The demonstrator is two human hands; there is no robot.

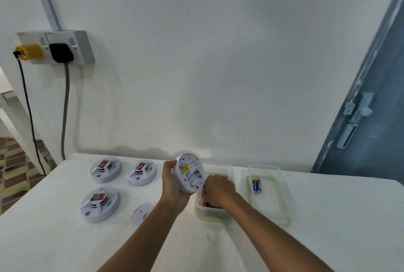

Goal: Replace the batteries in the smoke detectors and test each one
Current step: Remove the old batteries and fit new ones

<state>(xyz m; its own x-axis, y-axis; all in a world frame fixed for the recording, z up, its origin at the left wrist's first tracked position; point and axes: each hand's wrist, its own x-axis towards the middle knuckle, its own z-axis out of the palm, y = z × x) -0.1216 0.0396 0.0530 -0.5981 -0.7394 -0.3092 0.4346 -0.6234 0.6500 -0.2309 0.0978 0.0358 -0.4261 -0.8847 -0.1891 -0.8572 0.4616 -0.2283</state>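
Overhead, white table (65, 239) — pale wall (218, 53) behind.

A white table (65, 239) is seen bearing 3 smoke detectors (105, 169) (141, 172) (100, 203), 1 detached cover (142, 212), and 2 clear plastic containers (202, 215) (284, 212) placed side by side.

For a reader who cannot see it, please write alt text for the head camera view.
The left hand holds a white smoke detector back-side up, while the right hand reaches into a clear tub of red batteries. Three more detectors lie left on the white table; another tub holds blue batteries.
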